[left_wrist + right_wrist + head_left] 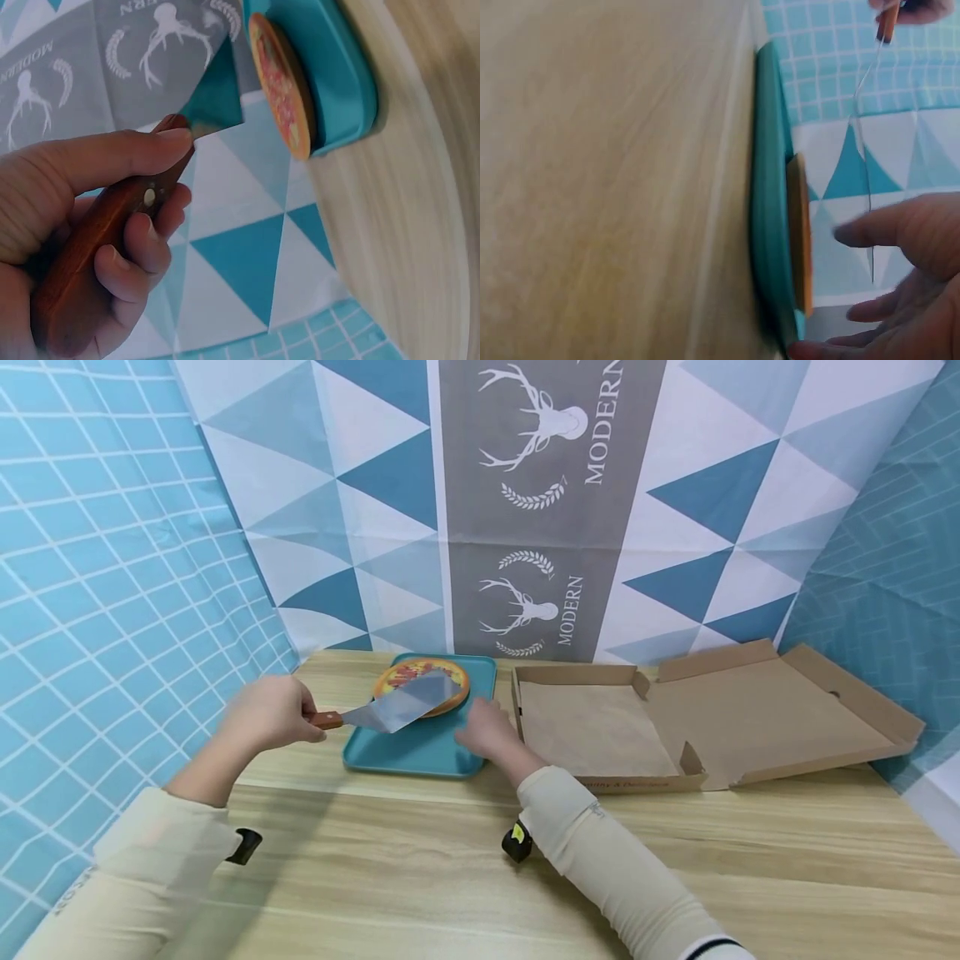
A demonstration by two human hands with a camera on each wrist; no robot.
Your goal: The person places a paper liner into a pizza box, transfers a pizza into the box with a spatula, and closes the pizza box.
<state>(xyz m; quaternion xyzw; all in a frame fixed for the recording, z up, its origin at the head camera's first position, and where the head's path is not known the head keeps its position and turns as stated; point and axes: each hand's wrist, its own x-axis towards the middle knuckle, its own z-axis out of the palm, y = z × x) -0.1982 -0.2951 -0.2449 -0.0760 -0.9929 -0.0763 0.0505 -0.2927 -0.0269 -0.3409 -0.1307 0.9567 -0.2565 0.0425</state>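
Grasps the spatula point(375, 717) by its wooden handle point(327, 720) in the left grip point(272, 714), blade point(420, 697) raised over the round pizza point(401, 674) in the teal tray point(405, 756). Has the right grip point(487, 731) released, fingers loosely spread beside the tray's right edge, contact hard to tell. Shows, on the desk point(390, 877) right of the tray, a cardboard box point(592, 727), lid point(765, 710) folded open.

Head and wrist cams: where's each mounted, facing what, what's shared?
Head: on the person's head, facing forward and down at tray, pizza and open box; left hand, right hand and sleeves show.
Left wrist: on that wrist, facing the left hand gripping the spatula, pizza beyond; only that hand shows.
Right wrist: on that wrist, facing past the right hand toward tray and pizza edge-on; left hand top right.
Both wrist views share tray, pizza, spatula, left hand.
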